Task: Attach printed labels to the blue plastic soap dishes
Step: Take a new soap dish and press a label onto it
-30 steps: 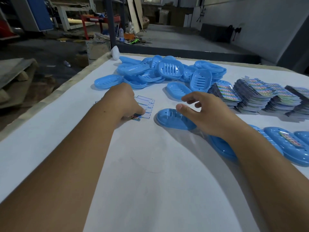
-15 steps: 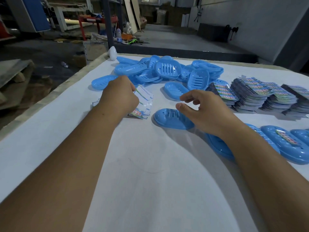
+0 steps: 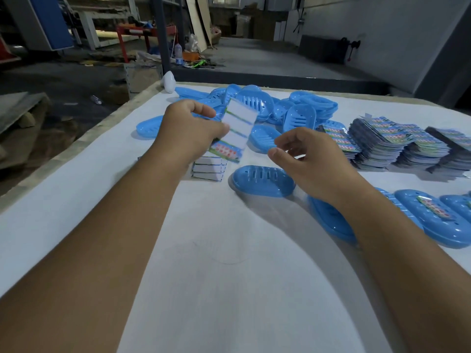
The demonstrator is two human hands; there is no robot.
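A label sheet (image 3: pixel 235 131) — one printed label left on it — is pinched in the left hand (image 3: pixel 190 128). The right hand (image 3: pixel 305 159) hovers half-open, empty, above an unlabelled dish (image 3: pixel 262 180). At three o'clock a labelled dish (image 3: pixel 430 215) lies finished; at twelve o'clock a pile of dishes (image 3: pixel 267 105) awaits.

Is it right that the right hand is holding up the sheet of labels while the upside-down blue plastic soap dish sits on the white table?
Not quite. The head view shows the left hand holding up the label sheet; the right hand is empty. The upturned blue plastic soap dish does sit on the white table.
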